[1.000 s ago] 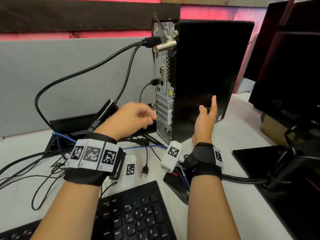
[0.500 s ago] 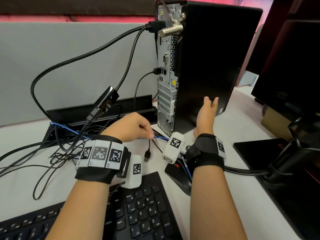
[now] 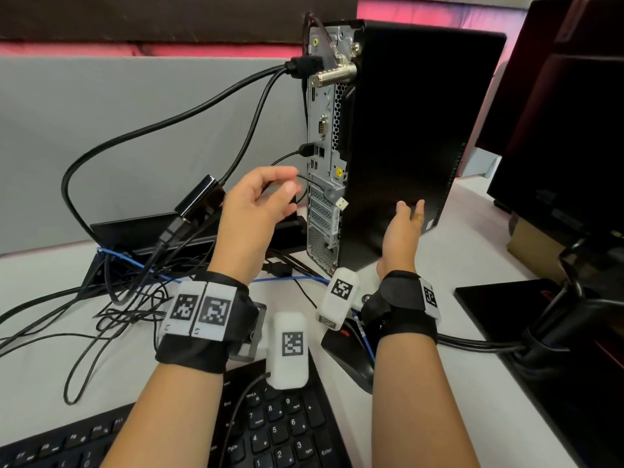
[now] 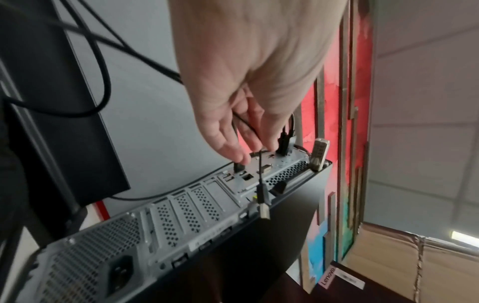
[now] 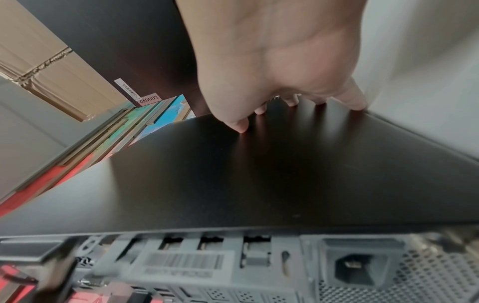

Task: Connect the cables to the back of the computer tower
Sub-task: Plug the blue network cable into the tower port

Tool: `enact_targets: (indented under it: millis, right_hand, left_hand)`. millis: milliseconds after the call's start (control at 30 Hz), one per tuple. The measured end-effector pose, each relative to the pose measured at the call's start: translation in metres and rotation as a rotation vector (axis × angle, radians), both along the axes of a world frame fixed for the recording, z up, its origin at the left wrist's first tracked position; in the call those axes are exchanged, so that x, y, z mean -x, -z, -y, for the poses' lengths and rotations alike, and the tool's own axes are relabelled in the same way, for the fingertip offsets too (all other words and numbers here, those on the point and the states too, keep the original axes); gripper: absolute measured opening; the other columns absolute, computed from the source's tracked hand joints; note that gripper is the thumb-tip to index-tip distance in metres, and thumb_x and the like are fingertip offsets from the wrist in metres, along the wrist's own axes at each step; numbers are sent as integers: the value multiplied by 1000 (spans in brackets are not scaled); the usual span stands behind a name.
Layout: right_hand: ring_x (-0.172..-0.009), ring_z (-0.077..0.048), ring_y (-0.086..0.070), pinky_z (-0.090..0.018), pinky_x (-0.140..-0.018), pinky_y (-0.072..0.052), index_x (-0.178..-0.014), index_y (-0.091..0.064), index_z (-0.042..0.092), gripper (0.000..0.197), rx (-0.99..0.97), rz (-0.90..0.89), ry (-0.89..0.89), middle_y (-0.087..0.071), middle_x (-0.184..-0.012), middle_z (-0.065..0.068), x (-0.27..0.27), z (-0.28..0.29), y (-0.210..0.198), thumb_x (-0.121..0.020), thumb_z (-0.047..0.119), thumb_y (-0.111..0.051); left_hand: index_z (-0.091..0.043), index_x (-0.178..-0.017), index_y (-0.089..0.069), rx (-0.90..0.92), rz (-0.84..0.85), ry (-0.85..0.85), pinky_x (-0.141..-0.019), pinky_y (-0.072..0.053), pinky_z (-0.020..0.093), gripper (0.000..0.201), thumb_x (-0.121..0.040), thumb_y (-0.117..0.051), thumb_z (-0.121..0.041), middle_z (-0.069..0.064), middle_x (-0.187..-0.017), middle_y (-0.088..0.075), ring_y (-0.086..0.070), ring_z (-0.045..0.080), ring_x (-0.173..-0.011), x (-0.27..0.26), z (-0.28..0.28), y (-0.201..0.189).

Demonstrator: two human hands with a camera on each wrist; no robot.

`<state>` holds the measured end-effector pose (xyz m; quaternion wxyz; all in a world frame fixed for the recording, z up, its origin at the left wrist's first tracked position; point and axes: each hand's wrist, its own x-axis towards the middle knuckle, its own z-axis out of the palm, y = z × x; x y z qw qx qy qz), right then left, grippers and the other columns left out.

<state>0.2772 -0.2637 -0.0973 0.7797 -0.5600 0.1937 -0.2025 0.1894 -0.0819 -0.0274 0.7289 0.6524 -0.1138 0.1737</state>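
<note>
The black computer tower (image 3: 405,130) stands upright, its metal back panel (image 3: 324,130) facing left. A thick black cable (image 3: 304,67) is plugged in near the top and a USB plug (image 3: 305,150) sits in a mid-height port. My left hand (image 3: 283,194) is raised beside the panel and pinches a thin black USB cable; its silver plug (image 3: 342,203) dangles free against the slot covers. In the left wrist view the cable runs between the fingers of that hand (image 4: 249,147) down to the plug (image 4: 264,211). My right hand (image 3: 410,211) lies flat, fingers straight, on the tower's side panel (image 5: 285,174).
A black keyboard (image 3: 270,427) and mouse (image 3: 351,352) lie at the near edge. Tangled black cables (image 3: 118,298) and an adapter box (image 3: 199,197) fill the left of the desk before a grey partition (image 3: 101,130). Monitors (image 3: 557,146) stand at right.
My left hand has risen from the desk beside the tower's base to mid-panel height, lifting the thin USB cable and its plug. My right hand has stayed on the tower's side.
</note>
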Motion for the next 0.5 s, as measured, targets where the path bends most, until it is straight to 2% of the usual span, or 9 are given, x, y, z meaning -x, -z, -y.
enact_targets:
  millis: [67, 133, 233, 300, 367, 433, 500]
  right_hand:
    - [-141, -25, -32, -42, -113, -28, -152, -17, 35, 57, -1, 1, 1, -23, -159, -1, 0, -1, 0, -99, 29, -39]
    - [-141, -25, -32, -43, -113, -28, -152, -18, 35, 57, -6, 4, 5, -23, -158, -1, 1, -1, -1, -99, 29, -40]
    - [-140, -26, -33, -43, -112, -29, -151, -19, 36, 57, -7, 2, 11, -24, -158, -1, 0, 0, -1, -99, 29, -40]
    - [-141, -25, -33, -43, -112, -29, -151, -20, 35, 56, -7, -2, 12, -24, -158, -1, 0, 1, -1, -99, 29, -40]
    - [-141, -25, -32, -43, -112, -29, -151, -20, 35, 56, -5, -2, 13, -24, -158, -2, 1, 1, -1, -99, 28, -40]
    - [-141, -25, -32, -42, -112, -29, -151, -20, 34, 56, -3, 0, 15, -24, -158, -2, 1, 1, -2, -99, 28, -40]
    - [-141, -24, -32, -41, -112, -29, -151, -20, 34, 56, -1, 4, 9, -24, -158, -1, 2, 2, -1, -99, 28, -40]
  left_hand:
    - [-26, -103, -59, 56, 22, -28, -78, -57, 23, 28, -88, -60, -2, -2, -91, -62, -64, 11, -92, -1, 7, -3]
    - [-22, -104, -61, 0, 36, -108, -74, -57, 25, 29, -84, -67, -4, -1, -80, -55, -61, 11, -79, -7, 15, -4]
    - [-19, -84, -69, -154, 69, -245, -77, -59, 41, 13, -76, -75, -11, -10, -57, -42, -51, 15, -64, -16, 26, -12]
    - [-24, -72, -65, -226, 112, -313, -79, -58, 45, 16, -73, -77, -13, -11, -54, -44, -49, 16, -63, -19, 29, -19]
    - [-26, -73, -63, -271, 165, -374, -80, -57, 40, 16, -75, -75, -15, -5, -64, -51, -49, 16, -65, -23, 27, -24]
    - [-28, -73, -63, -250, 188, -421, -77, -54, 34, 16, -77, -73, -17, -5, -65, -51, -51, 16, -65, -26, 22, -27]
    - [-25, -73, -63, -179, 192, -485, -68, -51, 21, 15, -78, -72, -14, -10, -60, -48, -47, 2, -58, -28, 20, -28]
